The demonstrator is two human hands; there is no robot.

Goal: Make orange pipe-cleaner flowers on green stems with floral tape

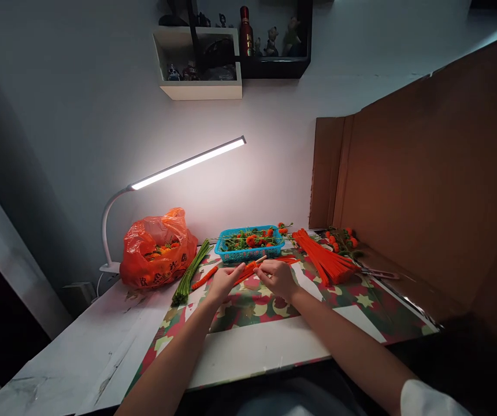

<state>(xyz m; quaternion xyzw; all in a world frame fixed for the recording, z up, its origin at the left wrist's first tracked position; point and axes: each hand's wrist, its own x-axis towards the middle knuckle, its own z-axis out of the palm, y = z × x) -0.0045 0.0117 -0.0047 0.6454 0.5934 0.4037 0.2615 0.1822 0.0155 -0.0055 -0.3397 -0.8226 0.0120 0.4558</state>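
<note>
My left hand is closed in a pinch on an orange pipe cleaner, which runs across to my right hand. My right hand pinches its other end, beside a thin pale stick that the orange fuzz seems to be wound around. Fingers partly hide this piece. Below and behind the hands lie loose orange pipe cleaners. A short, thick orange piece rests left of my left hand, next to a bundle of green pipe cleaners.
A blue basket of orange pompom flowers stands behind the hands. To the left are an orange plastic bag and a lit lamp. A large orange bundle, scissors and a cardboard wall are right.
</note>
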